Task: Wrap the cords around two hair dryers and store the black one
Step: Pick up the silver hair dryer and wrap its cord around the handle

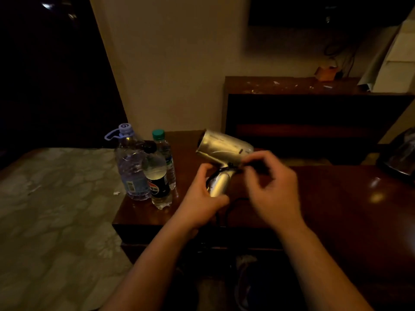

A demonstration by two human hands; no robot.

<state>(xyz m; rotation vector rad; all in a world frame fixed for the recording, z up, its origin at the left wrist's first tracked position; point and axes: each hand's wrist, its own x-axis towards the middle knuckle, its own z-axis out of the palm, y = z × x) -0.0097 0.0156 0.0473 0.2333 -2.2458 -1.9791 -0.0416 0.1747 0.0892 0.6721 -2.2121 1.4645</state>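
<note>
Above the dark wooden desk (336, 209), a silver dryer (224, 147) is held up with its barrel pointing to the upper left. The handle is gripped by the left hand (199, 198), whose fingers are closed around its lower part. A black cord (224, 169) is laid across the top of the handle, and its end is pinched between the fingertips of the right hand (271, 182), just right of the dryer. More cord is seen hanging below the handle toward the desk. Left of the dryer, three bottles (146, 169) are standing together on the desk, near its left edge.
</note>
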